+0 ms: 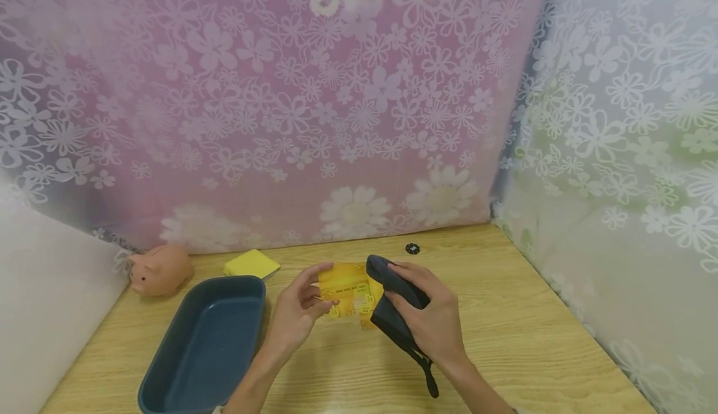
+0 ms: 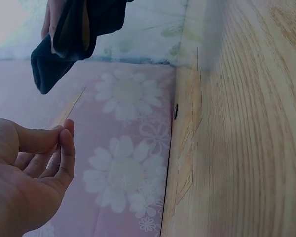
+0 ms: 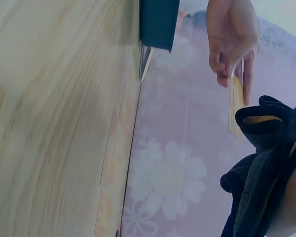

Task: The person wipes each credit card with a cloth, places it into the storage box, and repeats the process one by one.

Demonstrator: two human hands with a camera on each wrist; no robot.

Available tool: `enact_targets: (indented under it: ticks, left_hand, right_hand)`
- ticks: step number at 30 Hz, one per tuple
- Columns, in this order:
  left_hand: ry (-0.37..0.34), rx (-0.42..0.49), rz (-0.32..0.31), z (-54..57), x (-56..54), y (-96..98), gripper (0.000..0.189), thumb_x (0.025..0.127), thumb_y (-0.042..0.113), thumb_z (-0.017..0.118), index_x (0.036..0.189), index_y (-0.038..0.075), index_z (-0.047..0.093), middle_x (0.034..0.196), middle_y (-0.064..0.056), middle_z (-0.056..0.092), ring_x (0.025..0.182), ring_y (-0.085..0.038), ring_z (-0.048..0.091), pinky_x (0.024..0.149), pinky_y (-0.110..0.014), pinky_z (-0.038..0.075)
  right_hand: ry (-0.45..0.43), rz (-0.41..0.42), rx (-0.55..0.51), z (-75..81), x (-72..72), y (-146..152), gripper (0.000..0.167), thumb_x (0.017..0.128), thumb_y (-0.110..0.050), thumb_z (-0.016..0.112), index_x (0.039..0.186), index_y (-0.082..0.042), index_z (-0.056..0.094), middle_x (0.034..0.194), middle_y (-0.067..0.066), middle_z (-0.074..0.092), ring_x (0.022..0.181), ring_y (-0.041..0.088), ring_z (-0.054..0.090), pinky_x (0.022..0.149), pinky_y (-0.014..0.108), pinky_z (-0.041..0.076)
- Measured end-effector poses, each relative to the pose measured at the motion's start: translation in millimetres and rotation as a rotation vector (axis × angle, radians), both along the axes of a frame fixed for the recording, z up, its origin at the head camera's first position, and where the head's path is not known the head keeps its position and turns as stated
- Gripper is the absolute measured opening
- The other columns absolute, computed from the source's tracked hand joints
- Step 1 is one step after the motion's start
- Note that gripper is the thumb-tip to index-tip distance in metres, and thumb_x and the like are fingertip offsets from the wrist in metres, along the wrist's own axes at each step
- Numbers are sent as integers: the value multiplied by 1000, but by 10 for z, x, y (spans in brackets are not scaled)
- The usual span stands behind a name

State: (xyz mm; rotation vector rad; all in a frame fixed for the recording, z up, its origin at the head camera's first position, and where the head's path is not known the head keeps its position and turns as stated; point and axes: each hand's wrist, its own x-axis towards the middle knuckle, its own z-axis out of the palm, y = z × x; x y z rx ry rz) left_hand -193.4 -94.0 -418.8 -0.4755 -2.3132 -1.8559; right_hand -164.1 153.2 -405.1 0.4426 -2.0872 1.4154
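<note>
My left hand (image 1: 300, 314) pinches a yellow bank card (image 1: 342, 280) between thumb and fingertips. The left wrist view shows this card (image 2: 69, 108) nearly edge-on. My right hand (image 1: 429, 308) grips a dark, soft cloth item (image 1: 395, 317), bunched up and folded; a narrow strap hangs from it. It may be a pouch, but its kind is unclear. In the right wrist view, its folds (image 3: 261, 133) show some yellow inside. The card lies just left of the cloth item. More printed yellow shows below and behind the card; I cannot tell whether it is a second card.
A dark blue basin (image 1: 255, 289) stands at the left on the wooden table (image 1: 521, 339). Behind it are a piggy bank (image 1: 165, 270) and a yellow notebook (image 1: 251, 264). A round black chip (image 1: 412, 249) lies near the back edge, before a flowered curtain (image 1: 291, 121).
</note>
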Motion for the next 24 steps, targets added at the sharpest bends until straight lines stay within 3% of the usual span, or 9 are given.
enact_targets:
  ticks: [9,17,24]
  left_hand:
    - [30,-14,-17,-12,-2,44,71,88,-9,75,147,27,59,139,-5,59,92,-21,67,83,-30,60]
    - [34,17,-50,3,-27,84,67,91,-11,72,148,21,58,130,-5,63,91,-24,71,80,-30,61]
    - [12,43,-80,-9,-31,115,66,94,-13,66,148,23,58,126,-7,68,97,-21,73,80,-31,62]
  right_hand:
    - [24,70,9,-20,9,-255,49,85,-2,85,129,-22,75,132,-1,69,121,23,67,92,32,61]
    - [7,130,8,-20,26,-457,50,85,-2,85,130,-22,75,132,-2,68,118,23,69,89,35,62]
    - [31,131,51,-63,43,-558,51,84,-3,87,130,-22,75,131,-5,68,118,20,68,92,37,61]
